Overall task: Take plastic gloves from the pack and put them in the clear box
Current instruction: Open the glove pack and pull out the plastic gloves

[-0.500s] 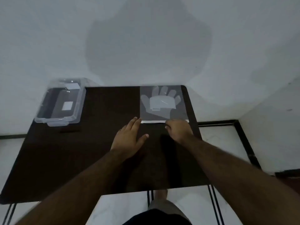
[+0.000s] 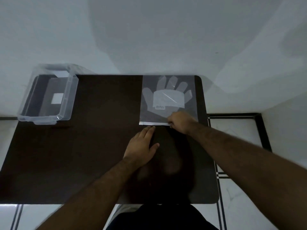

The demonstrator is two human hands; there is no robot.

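A flat clear pack of plastic gloves lies at the far right of the dark table, a glove shape and a white label showing through it. My right hand is curled over the pack's near white sealing strip, fingers pinching its right end. My left hand lies flat on the table just below the strip, fingers together and pointing at it, holding nothing. The clear box stands open at the far left corner, with only a white label visible inside.
A pale wall rises right behind the table's far edge. White tiled floor with dark lines shows to the right and below the near edge. My dark clothing is at the bottom.
My right hand has moved forward onto the pack's near strip and closed on it. My left hand has shifted slightly toward the strip.
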